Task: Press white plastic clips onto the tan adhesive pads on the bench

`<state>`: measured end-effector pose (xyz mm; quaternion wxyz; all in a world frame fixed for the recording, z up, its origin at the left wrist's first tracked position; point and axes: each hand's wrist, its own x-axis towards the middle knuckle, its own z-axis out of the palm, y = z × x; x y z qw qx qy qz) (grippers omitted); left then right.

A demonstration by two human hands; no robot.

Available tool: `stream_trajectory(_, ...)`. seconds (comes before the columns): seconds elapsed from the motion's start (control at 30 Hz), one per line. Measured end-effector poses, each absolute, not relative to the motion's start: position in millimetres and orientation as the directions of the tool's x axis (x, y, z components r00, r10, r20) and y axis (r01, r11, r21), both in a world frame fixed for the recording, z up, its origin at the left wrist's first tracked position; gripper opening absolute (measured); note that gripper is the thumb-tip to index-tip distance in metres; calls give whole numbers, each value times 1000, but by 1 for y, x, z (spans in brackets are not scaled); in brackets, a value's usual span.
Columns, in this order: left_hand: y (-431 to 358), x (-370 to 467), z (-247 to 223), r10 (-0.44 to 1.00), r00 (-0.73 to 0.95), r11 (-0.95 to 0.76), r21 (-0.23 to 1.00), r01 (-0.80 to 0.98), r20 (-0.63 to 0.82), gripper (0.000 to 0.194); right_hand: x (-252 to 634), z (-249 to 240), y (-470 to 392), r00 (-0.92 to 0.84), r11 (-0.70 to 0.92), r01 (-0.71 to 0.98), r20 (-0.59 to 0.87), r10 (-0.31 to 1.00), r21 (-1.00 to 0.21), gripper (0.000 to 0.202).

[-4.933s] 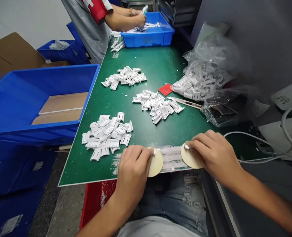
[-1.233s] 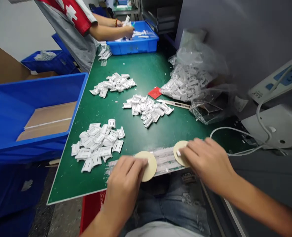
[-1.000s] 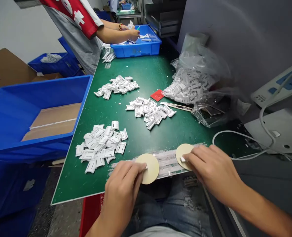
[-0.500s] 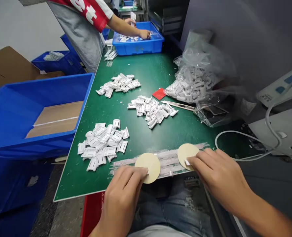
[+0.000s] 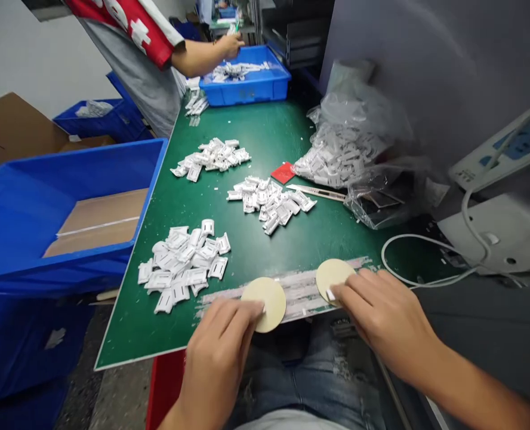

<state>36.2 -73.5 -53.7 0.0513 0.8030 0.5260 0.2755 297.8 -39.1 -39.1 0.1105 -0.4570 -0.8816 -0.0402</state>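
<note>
Two flat, round, pale-yellow discs lie on a strip of worn tape (image 5: 299, 286) at the table's near edge. My left hand (image 5: 222, 340) is closed in a pinch over the left disc (image 5: 271, 301); only a tiny white tip of what it holds shows at the fingers. At the right disc (image 5: 330, 276), my right hand (image 5: 379, 310) pinches a small white plastic piece (image 5: 331, 295) against the surface. Left of the discs sits a pile of curved, slotted white plastic parts (image 5: 184, 263).
Two more heaps of white parts (image 5: 269, 200) (image 5: 213, 156) lie farther back. A utility knife (image 5: 319, 192), a red square (image 5: 283, 172) and a plastic bag of parts (image 5: 336, 155) are at right. A co-worker's arm (image 5: 206, 55) is above a blue tub (image 5: 247, 92). A large blue bin (image 5: 68, 173) stands left.
The co-worker's hand has risen from the blue tub and moved left. My view has shifted slightly; both my hands stay at their discs with little visible movement.
</note>
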Motion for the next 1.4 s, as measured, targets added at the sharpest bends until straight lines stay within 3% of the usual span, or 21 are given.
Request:
stream_trajectory(0.2,-82,34,-56,879,282,-434,401,807,384,14,297,-34,-50,-554,581,813,273,786,-23,27)
stream_trajectory(0.3,-108,21,-56,840,453,-539,553,636,298,15,302,-33,-81,-575,633,761,304,760,-141,33)
stream_trajectory(0.4,-132,9,-53,889,419,-406,739,537,184,21,311,-36,-106,-520,617,724,344,782,-308,30)
stream_trajectory(0.5,-136,9,-50,991,58,-132,894,428,118,8,318,-43,-109,-359,460,684,288,888,-566,26)
stream_trajectory(0.57,-129,15,-48,988,-146,-9,966,260,48,7,319,-50,-105,-233,239,619,115,966,-748,21)
stream_trajectory(0.7,-116,30,-49,940,-250,212,972,-104,-232,27,316,-57,-97,-116,-255,322,-305,945,-912,32)
stream_trajectory(0.83,-113,34,-50,932,-132,292,917,-274,-336,30,312,-54,-94,-265,-299,8,-291,919,-954,34)
stream_trajectory(0.97,-112,32,-51,957,-123,199,901,-387,-264,38,309,-53,-89,-192,-245,60,-252,949,-968,24)
stream_trajectory(1.07,-107,28,-54,932,-263,162,934,-319,-252,39,308,-52,-81,-57,-181,131,-189,980,-975,35)
stream_trajectory(1.2,-98,15,-58,887,-427,187,982,-22,-178,51,313,-48,-67,12,-82,328,-83,997,-941,33)
stream_trajectory(1.3,-93,1,-53,926,-377,94,981,169,-24,55,318,-44,-57,-89,-63,371,-103,991,-927,35)
stream_trajectory(1.4,-87,-9,-38,980,-194,38,936,349,33,37,319,-41,-50,-128,-106,390,-167,977,-915,41)
